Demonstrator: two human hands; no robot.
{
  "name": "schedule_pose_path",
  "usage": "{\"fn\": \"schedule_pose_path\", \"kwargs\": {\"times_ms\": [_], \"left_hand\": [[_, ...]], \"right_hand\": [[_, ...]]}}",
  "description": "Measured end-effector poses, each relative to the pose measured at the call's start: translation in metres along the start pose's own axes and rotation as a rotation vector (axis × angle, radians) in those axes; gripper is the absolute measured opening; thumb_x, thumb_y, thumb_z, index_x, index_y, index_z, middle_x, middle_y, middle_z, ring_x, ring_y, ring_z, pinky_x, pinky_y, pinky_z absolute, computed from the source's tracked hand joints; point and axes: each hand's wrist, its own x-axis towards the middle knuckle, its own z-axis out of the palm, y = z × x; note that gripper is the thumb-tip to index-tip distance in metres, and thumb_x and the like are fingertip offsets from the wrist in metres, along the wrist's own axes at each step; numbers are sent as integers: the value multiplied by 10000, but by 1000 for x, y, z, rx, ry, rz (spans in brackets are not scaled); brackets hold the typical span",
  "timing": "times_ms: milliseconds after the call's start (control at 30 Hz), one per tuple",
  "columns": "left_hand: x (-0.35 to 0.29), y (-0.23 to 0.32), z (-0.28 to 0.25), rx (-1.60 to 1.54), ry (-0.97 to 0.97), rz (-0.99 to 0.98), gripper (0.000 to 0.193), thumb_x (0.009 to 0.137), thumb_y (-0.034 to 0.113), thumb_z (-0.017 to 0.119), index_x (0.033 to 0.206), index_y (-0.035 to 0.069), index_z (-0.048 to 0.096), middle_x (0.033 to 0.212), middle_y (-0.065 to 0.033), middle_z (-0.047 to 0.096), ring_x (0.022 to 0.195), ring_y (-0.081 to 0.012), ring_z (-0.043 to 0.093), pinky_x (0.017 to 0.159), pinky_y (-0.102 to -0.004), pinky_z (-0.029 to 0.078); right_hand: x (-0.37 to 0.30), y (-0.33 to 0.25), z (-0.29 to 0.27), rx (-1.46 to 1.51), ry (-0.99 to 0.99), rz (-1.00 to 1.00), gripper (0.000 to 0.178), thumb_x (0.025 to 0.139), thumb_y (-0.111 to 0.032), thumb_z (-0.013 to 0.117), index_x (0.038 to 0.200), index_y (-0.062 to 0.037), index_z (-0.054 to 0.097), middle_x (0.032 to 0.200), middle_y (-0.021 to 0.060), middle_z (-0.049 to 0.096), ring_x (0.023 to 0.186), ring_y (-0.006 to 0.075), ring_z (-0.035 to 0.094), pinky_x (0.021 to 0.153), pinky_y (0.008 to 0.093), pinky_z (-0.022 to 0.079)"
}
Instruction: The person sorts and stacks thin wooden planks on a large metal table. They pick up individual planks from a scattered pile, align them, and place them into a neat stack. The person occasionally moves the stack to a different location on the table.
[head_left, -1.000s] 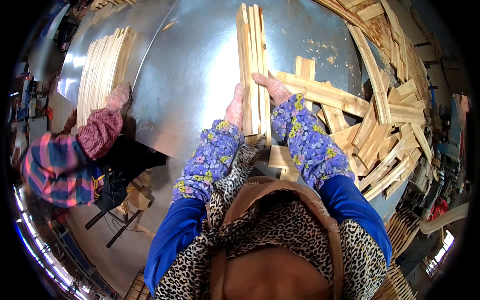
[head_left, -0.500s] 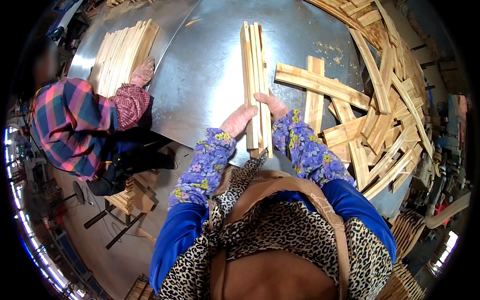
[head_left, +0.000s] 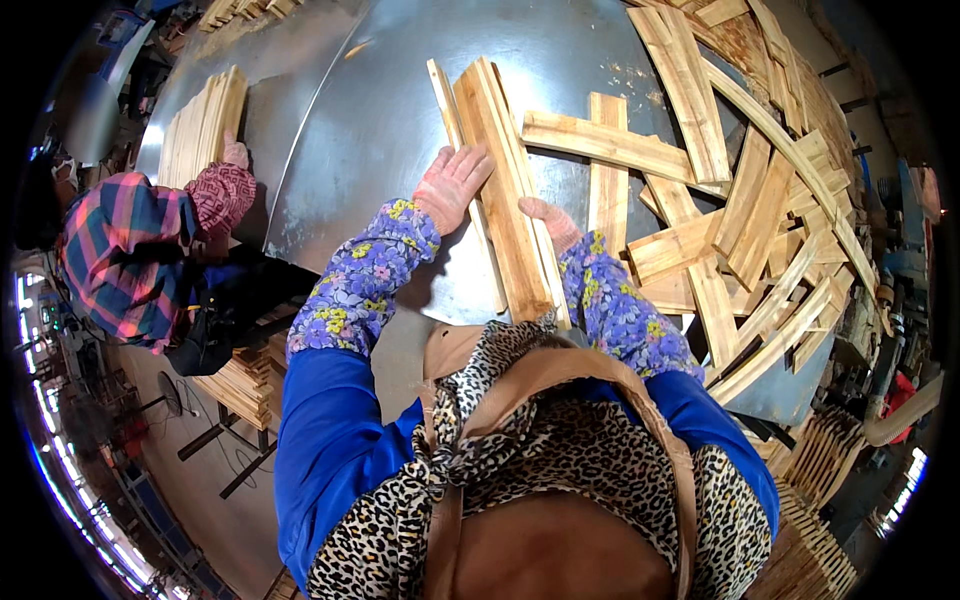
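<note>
A few wooden slats lie lengthwise before me on the metal table. One broad slat [head_left: 508,215] shows its flat face; a narrow strip [head_left: 444,100] leans away along its left side, and another piece lies against its right edge. My left hand [head_left: 450,188], in a pink glove, is open, its fingers stretched over the left edge of the broad slat. On the other side my right hand [head_left: 554,224], also gloved, grips the right edge of the slats, thumb uppermost; its other fingers are mostly hidden.
Loose slats [head_left: 690,225] lie crisscrossed in a heap to my right. At the left a co-worker in a plaid top [head_left: 130,255] has a gloved hand on a stack of slats [head_left: 203,130]. More slats are stacked below the table's edge [head_left: 240,388].
The upright bundle has spread apart, with a broad face now turned up. My left hand has moved up and opened flat. The co-worker's stack and hand appear farther left.
</note>
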Motion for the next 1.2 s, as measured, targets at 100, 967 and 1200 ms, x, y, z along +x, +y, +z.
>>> {"fn": "schedule_pose_path", "kwargs": {"times_ms": [100,967,1200], "left_hand": [[-1,-19,0,41,-21,128,447,911,127,645,1357,94,664,1305,-88,706,1323,-291,627,1172,-493,471],[-97,-136,16,-1542,-151,-967,822,933,343,844,1556,-76,508,1404,-247,702,1248,-342,705,1133,-435,534],[-100,-149,4,-1086,-266,-755,1014,891,407,864,1656,-43,374,1518,-260,620,1388,-353,610,1211,-446,469]], "right_hand": [[-16,-11,-17,-69,13,20,593,991,-318,817,1460,-7,633,1220,190,791,1072,307,795,946,464,672],[212,59,25,-777,456,-263,973,1055,-540,701,1710,44,281,1654,270,488,1522,366,474,1299,436,360],[234,53,73,-1358,728,-58,1141,1045,-813,414,1715,89,213,1640,327,504,1569,438,447,1327,486,322]]}}
